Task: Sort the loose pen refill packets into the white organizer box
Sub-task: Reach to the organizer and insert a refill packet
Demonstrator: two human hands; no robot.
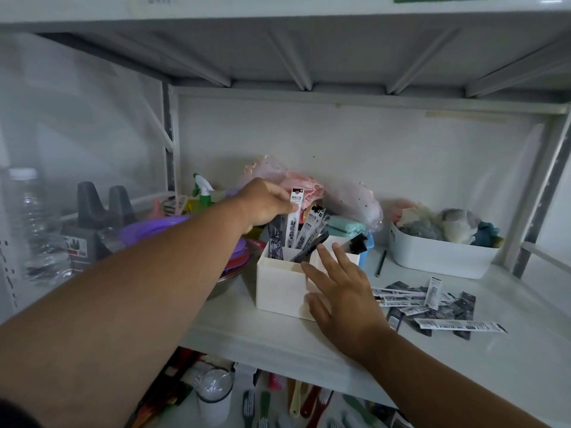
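With our left hand [267, 202] pinching a packet [294, 216] upright over the box [279, 287] and our right hand [341, 293] spread flat against its side, we should drop it straight between those already standing, then fetch the pile [432, 305].

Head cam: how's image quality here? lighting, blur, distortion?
Head view: dim, flat light, no glare; wide-angle bends the shelf frame at the edges; the bottle at far left is soft; print on the packet in the left hand is too small to read.
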